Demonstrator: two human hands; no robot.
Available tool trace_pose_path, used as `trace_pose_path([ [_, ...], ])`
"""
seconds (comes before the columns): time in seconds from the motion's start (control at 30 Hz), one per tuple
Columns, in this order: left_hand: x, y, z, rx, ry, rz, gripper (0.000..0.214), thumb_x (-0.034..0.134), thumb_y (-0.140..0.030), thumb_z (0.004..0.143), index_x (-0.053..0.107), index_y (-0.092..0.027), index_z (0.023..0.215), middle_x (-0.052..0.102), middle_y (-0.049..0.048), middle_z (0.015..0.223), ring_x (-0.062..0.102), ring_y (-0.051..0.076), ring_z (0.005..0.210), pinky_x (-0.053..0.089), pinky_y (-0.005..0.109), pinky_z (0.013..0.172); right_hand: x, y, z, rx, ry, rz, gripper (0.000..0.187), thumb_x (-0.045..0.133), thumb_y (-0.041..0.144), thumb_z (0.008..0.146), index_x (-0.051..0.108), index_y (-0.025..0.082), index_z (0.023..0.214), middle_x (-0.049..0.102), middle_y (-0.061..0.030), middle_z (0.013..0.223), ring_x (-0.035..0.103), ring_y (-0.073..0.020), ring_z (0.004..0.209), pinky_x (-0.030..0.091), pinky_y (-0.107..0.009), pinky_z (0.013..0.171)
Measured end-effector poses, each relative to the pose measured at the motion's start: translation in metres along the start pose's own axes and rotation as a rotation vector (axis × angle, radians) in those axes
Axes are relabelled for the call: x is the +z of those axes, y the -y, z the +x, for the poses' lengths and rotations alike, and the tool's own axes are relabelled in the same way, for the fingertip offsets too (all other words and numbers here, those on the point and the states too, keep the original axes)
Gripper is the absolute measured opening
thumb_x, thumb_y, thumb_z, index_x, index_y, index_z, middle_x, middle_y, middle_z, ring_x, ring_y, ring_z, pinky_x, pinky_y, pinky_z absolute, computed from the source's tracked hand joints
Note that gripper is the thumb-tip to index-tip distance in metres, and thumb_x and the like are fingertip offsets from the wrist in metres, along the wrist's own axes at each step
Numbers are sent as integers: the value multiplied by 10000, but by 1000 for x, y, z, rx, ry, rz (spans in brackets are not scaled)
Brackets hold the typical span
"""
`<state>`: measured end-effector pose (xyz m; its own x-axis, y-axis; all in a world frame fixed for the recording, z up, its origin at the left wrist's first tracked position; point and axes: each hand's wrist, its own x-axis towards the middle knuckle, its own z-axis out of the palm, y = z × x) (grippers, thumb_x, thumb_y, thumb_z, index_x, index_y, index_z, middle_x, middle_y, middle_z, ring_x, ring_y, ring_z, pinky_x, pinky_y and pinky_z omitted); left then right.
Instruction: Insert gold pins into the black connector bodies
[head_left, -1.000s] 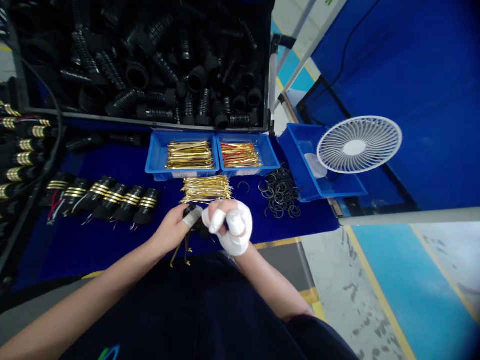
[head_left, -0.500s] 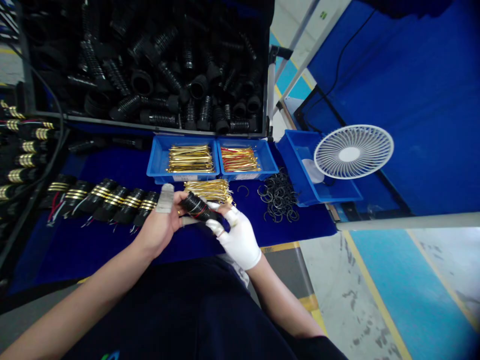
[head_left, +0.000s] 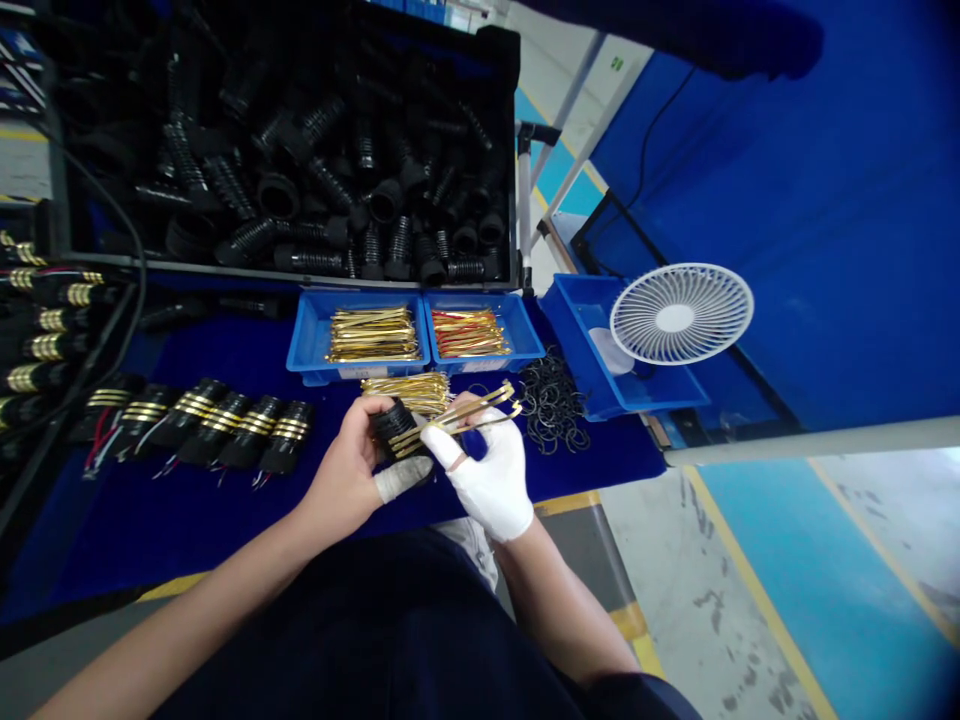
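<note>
My left hand is closed around a black ribbed plastic cylinder, and a strip of tape covers one of its fingers. My right hand, in a white glove, pinches several thin gold metal strips against that cylinder. The strips run from the cylinder out to the right, across my right fingers. The cylinder's lower end is hidden by my left hand. A loose bundle of gold strips lies just beyond my hands on the blue mat.
Two blue trays of gold strips stand beyond the bundle. Black banded cylinders with wires lie in a row to the left. Black rings, a blue bin, a white fan and a black crate of ribbed parts surround the mat.
Gold strips now lie along the black cylinder, held by my right hand. My left hand has turned, bringing its taped finger below the cylinder. The view has shifted slightly.
</note>
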<state>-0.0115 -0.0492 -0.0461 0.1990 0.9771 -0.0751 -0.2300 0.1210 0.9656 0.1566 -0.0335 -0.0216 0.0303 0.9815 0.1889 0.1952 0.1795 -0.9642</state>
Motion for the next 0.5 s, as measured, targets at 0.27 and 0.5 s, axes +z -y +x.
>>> trace_pose_path([
  [0.27, -8, 10, 1, -17, -61, -28, 443, 777, -372, 838, 489, -266, 1157, 552, 21, 1146, 553, 192, 1041, 472, 314, 928, 21, -23, 3, 196, 61, 185, 198, 762, 352, 770, 701, 184, 853, 747, -37, 880, 684, -216, 827, 545, -352, 836],
  [0.5, -8, -6, 15, 44, -240, -67, 393, 737, -442, 864, 496, -278, 1129, 597, 0, 1017, 613, 155, 808, 524, 288, 759, 41, -18, 1, 227, 5, 375, 280, 751, 409, 816, 651, 198, 969, 693, -22, 916, 620, -153, 736, 527, -302, 741],
])
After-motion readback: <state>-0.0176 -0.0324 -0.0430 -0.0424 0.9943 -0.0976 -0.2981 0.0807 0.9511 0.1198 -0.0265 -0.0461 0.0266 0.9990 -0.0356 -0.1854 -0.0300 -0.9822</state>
